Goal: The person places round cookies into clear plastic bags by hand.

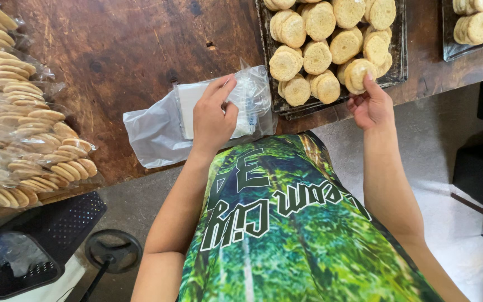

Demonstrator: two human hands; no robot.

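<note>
— Biscuits, the round pale ones stacked at the near edge of the dark baking tray, are being touched by the right hand. Where exactly is contact made?

— At the tray's front rim, where a small stack is met by the raised fingers. The fingers are curled loosely against the stack; whether it is actually gripped cannot be told.

— And what is handled by the left hand?

— A pile of clear plastic bags lying flat on the worn wooden worktop, just left of the tray. The top bag is pinched between thumb and fingertips, so that hand is closed on plastic.

— How is the tray filled?

— It is crowded with biscuits set on edge in short rolls, tightly packed. A second tray of the same kind is seen at the upper right corner, apart from the first.

— What is found farther out?

— Along the left edge, bagged biscuits are heaped in clear wrapping, rows showing through. Below them, off the worktop, a black perforated crate is seen on the grey floor.
</note>
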